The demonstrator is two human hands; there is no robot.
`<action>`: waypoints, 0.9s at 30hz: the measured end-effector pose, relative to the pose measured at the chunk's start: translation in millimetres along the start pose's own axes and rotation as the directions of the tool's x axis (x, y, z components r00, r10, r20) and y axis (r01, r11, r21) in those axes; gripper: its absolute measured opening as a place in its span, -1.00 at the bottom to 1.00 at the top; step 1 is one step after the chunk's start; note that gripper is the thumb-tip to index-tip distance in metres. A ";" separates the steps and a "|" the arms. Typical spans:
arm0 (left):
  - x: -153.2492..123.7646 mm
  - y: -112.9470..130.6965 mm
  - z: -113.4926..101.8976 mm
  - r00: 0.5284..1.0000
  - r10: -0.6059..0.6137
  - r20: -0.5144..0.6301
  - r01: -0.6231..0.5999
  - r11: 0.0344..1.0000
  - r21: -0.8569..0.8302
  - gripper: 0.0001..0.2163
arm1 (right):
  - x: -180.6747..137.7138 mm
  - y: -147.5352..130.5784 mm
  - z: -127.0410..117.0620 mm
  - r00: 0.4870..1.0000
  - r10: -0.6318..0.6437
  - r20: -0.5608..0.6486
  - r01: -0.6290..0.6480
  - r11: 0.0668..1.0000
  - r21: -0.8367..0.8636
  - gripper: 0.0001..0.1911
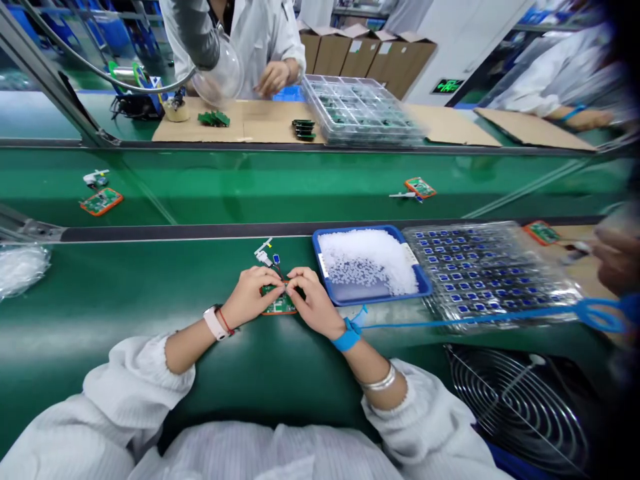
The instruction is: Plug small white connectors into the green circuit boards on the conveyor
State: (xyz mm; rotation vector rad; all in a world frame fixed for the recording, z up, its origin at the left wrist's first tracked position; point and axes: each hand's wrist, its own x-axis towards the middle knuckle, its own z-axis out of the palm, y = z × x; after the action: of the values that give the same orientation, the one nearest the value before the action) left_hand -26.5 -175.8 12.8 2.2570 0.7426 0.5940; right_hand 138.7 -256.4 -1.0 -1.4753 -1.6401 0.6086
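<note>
A green circuit board with an orange rim lies on the green bench, partly covered by my hands. My left hand is closed at the board's upper left, thumb and fingertips gripping its edge. From the right, my right hand pinches over the top middle of the board, its fingertips meeting those of the left. Whatever is between the right fingertips is too small to make out. Dark wires run up from there to a small blue-faced part and a white connector piece.
Right of my hands sits a blue tray of small white pieces, beside a clear blister tray of blue parts. A blue wrist cord stretches right. Boards lie on the strip beyond the rail. A fan guard is lower right; co-workers stand opposite and right.
</note>
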 end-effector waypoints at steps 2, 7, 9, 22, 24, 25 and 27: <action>2.2 -0.5 1.5 1.000 0.004 0.002 -0.004 0.999 -0.037 -0.91 | 0.1 -0.3 0.1 1.000 0.000 0.006 0.000 1.000 -0.004 -0.89; 4.1 -0.9 0.8 1.000 0.026 0.000 -0.026 0.999 -0.043 -0.88 | 2.0 -3.5 3.8 1.000 0.025 0.018 -0.026 0.999 0.030 -0.89; 5.1 -0.6 0.5 0.999 0.039 0.001 -0.039 0.999 -0.020 -0.87 | 4.0 -3.2 4.2 0.998 0.059 0.012 -0.060 0.997 0.058 -0.87; 5.5 -5.2 -6.1 0.999 0.031 0.019 -0.032 0.998 0.049 -0.92 | 5.1 -14.0 -30.1 0.995 -0.021 -0.096 0.013 0.997 -0.077 -0.86; 4.1 -8.4 -7.3 0.999 0.047 0.027 -0.050 0.994 0.099 -0.90 | -2.6 -3.5 -62.5 0.978 -0.023 -0.208 -0.014 0.984 -0.175 -0.87; 3.7 -9.6 -7.9 0.998 0.054 0.035 -0.058 0.992 0.112 -0.89 | -7.9 5.5 -79.6 0.958 0.006 -0.287 -0.076 0.969 -0.234 -0.87; 3.0 -11.2 -8.8 0.996 0.063 0.055 -0.070 0.990 0.125 -0.88 | -19.9 27.5 -109.6 0.918 0.106 -0.382 -0.244 0.911 -0.334 -0.88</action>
State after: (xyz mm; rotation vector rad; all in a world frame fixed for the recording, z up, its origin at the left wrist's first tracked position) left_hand -33.3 -163.0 11.2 2.4126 0.6998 0.5321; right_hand 244.0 -288.9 31.1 -1.9032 -1.3901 0.1007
